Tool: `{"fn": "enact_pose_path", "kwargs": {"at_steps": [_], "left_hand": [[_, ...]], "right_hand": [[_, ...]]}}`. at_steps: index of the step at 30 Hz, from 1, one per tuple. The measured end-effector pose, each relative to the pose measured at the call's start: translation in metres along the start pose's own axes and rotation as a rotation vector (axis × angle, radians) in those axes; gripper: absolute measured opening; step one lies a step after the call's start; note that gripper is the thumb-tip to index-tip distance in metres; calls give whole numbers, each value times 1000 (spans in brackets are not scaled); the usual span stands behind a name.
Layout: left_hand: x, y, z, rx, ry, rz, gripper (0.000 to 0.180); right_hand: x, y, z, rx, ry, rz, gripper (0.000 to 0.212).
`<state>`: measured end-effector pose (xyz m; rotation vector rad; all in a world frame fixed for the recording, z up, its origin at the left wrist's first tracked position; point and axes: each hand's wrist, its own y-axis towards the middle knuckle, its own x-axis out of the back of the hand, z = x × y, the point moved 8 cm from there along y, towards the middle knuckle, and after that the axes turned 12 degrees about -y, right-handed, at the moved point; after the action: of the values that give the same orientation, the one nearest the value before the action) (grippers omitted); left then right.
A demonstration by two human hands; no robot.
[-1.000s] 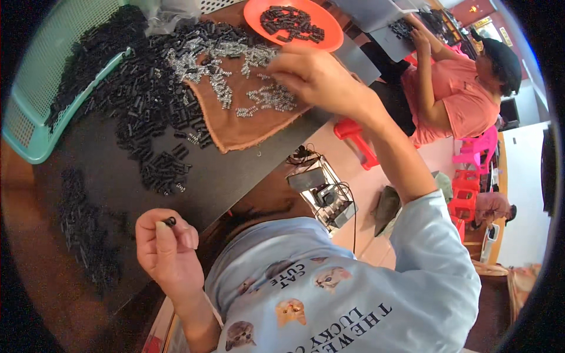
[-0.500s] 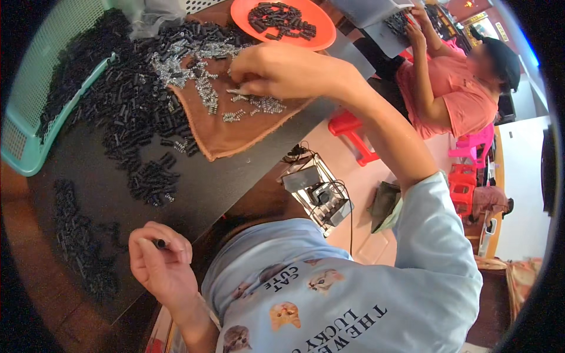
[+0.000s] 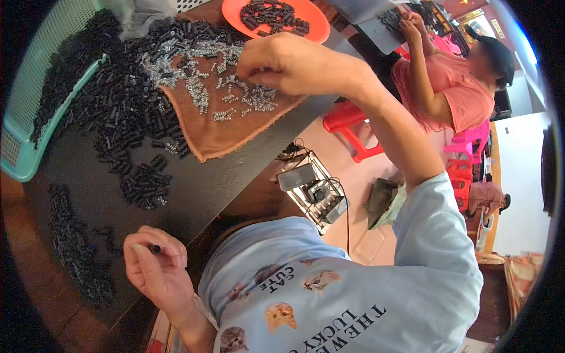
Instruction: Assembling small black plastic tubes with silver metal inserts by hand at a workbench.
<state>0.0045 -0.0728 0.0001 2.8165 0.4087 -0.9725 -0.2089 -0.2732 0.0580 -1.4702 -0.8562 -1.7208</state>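
My left hand (image 3: 154, 267), at the lower left by the table's near edge, is closed round a small black plastic tube (image 3: 154, 249); one end pokes up between thumb and fingers. Farther off, my right hand (image 3: 279, 63) reaches over a brown cloth (image 3: 215, 141) strewn with small metal springs (image 3: 197, 94). Its fingers are curled and point down among the springs; the fingertips are hidden, so what they hold cannot be made out. Left of the cloth spreads a large heap of black tubes (image 3: 126, 115), with a few springs mixed in at its edge.
A green mesh basket (image 3: 23, 159) lies tipped at the far left, black pieces spilling out. An orange plate (image 3: 319, 26) of black parts stands beyond my right hand. Another black heap (image 3: 73, 253) lies nearer. A co-worker (image 3: 441, 88) sits at the upper right by red stools (image 3: 347, 126).
My right hand has shifted slightly over the springs; a thin greyish piece at its fingertips no longer shows. My left hand keeps the tube. The whole view has shifted a little.
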Motion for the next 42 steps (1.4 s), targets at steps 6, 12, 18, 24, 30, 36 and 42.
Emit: {"fn": "enact_pose_path", "kwargs": {"at_steps": [6,12,18,24,30,36,42], "left_hand": [[-1,0,-2,-5,-1,-7,31],[-1,2,-1,24,-3,8,29],[7,0,-1,11,-39,-55,32],[10,1,-1,36,-81,-69,32],[10,3,-3,65,-169,-72,31],[15,0,-3,111,-234,-173,30],[18,-3,-3,120,-273,-174,31]], "right_hand": [[-4,14,24,140,-156,-32,12],[-7,22,30,183,-286,-96,11],[5,23,31,115,-156,-193,13],[10,21,60,56,555,-425,4],[-23,41,137,75,1211,-305,9],[-37,50,170,85,1320,-148,7],[-39,47,179,58,1291,-199,9]]}}
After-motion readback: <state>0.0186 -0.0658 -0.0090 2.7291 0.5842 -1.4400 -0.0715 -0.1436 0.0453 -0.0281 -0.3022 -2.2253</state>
